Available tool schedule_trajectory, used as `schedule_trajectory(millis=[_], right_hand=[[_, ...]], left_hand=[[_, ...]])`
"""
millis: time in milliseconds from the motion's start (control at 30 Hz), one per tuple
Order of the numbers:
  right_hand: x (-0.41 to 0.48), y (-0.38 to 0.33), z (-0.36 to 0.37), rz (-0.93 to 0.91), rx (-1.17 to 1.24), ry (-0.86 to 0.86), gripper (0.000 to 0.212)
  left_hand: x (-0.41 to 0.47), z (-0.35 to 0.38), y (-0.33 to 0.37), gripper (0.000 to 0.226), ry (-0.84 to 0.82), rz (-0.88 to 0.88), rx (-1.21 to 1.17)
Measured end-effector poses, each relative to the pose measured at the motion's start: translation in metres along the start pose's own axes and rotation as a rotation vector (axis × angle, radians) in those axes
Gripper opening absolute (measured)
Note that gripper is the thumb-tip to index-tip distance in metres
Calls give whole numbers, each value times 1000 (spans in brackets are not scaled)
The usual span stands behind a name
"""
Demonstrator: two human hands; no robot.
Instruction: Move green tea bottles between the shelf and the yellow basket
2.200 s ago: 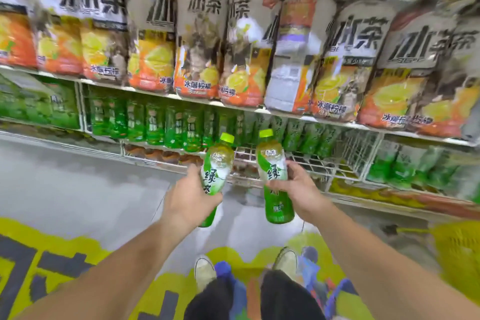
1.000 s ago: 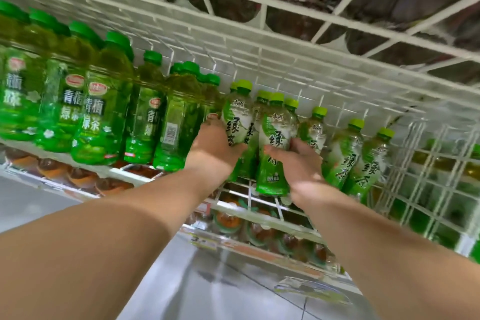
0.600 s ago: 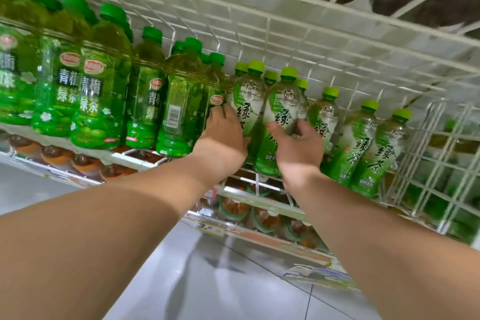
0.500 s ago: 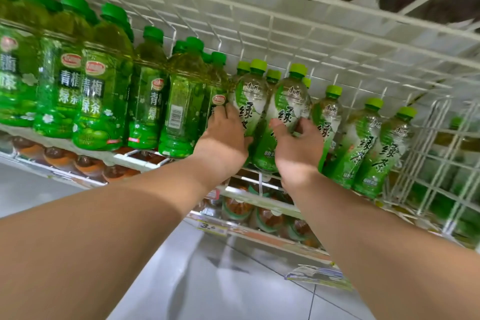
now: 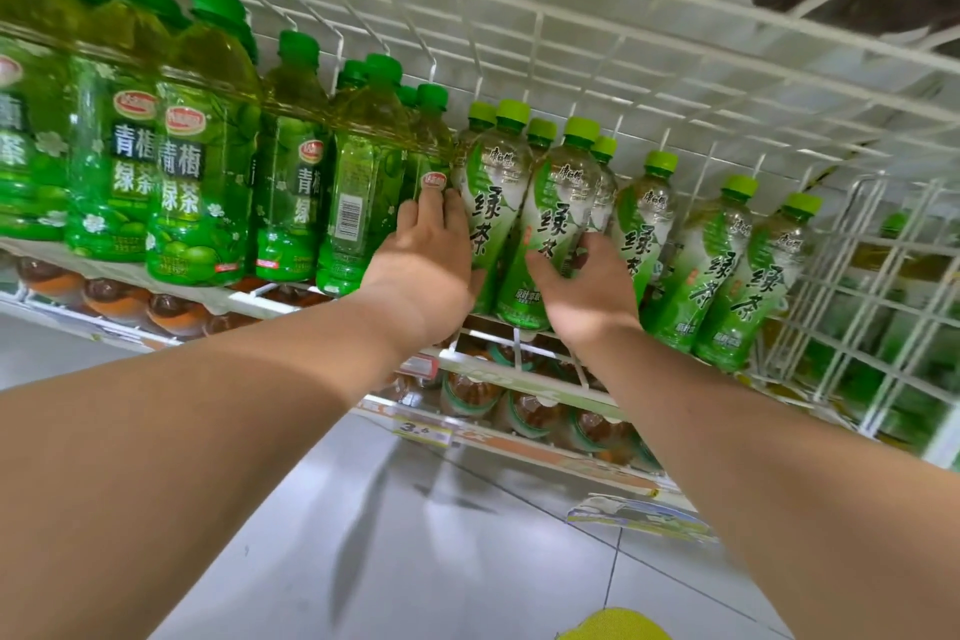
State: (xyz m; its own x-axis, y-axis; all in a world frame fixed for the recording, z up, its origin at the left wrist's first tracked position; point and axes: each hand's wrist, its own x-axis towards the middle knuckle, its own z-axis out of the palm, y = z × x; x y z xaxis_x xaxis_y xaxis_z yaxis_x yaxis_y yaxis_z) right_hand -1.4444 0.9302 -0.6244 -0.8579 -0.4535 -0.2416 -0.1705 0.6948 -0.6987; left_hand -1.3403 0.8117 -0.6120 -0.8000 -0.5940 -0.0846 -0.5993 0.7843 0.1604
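Two green tea bottles (image 5: 493, 182) stand on the shelf (image 5: 249, 299); my left hand (image 5: 431, 260) and right hand (image 5: 582, 286) each wrap one mid-label. Full, probably heavyish and slick, so I'd grip the waist.

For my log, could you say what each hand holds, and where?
Left hand grips the left tea bottle, right hand the right bottle, both low down.
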Motion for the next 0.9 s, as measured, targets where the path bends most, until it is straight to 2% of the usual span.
schedule_trajectory(millis=[100, 200, 300, 500, 667, 900], right_hand=[[-11, -1, -11, -23, -285, -90, 82], [-33, -3, -21, -69, -563, -169, 84], [-60, -8, -35, -146, -725, -187, 84], [-137, -25, -63, -290, -845, -204, 83], [-215, -51, -101, -242, -817, -194, 84], [-339, -87, -179, -177, -758, -71, 86]], left_hand=[[-12, -12, -7, 82, -61, 79, -3], [-31, -28, -14, 82, -101, 151, 70], [-57, -46, -17, 84, -101, 184, 170], [-119, -87, -25, 89, -146, 264, 361], [-177, -144, -20, 94, -175, 340, 378], [-265, -241, 0, 96, -93, 422, 352]])
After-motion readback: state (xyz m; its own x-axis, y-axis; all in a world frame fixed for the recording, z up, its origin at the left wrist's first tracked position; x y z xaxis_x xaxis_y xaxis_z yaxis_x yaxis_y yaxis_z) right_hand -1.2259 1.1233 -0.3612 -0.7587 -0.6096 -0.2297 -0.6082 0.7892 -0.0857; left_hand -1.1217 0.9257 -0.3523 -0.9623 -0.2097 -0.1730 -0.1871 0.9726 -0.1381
